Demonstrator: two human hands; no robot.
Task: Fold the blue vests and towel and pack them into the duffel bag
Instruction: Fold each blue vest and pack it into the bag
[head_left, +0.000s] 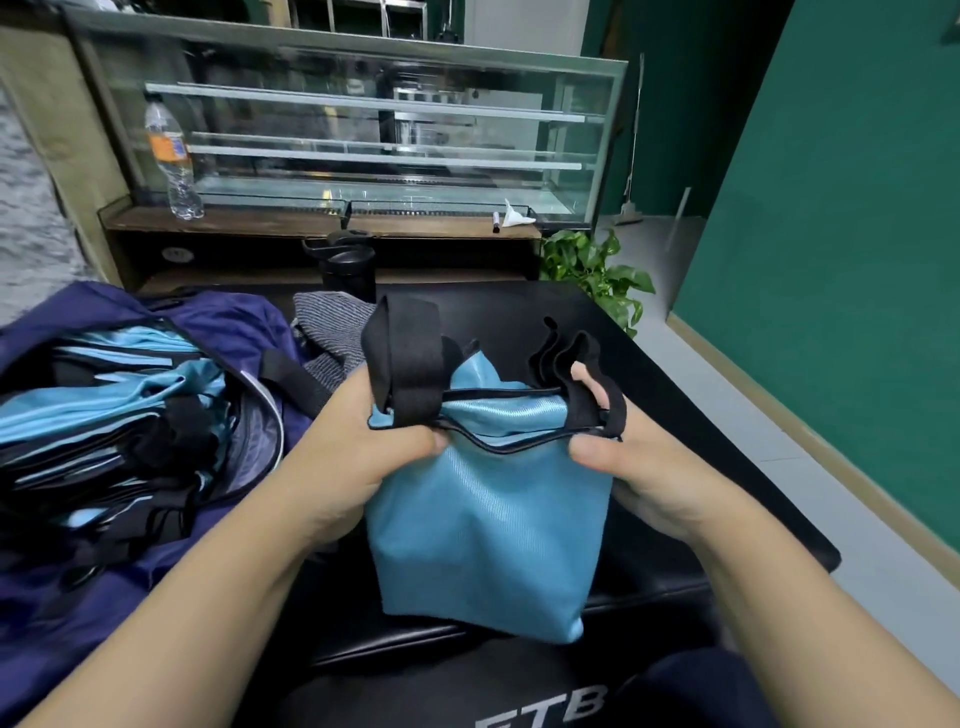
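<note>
Both hands, left hand (363, 441) and right hand (634, 457), pinch-grip the folded blue vest (488, 519) top.

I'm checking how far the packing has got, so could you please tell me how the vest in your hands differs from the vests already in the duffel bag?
The held vest is a single piece, gripped at its top edge by the left hand and right hand; the packed vests lie stacked, untouched. The held vest hangs over the black table; the packed vests sit inside the open navy duffel bag. Both are light blue with black trim.
</note>
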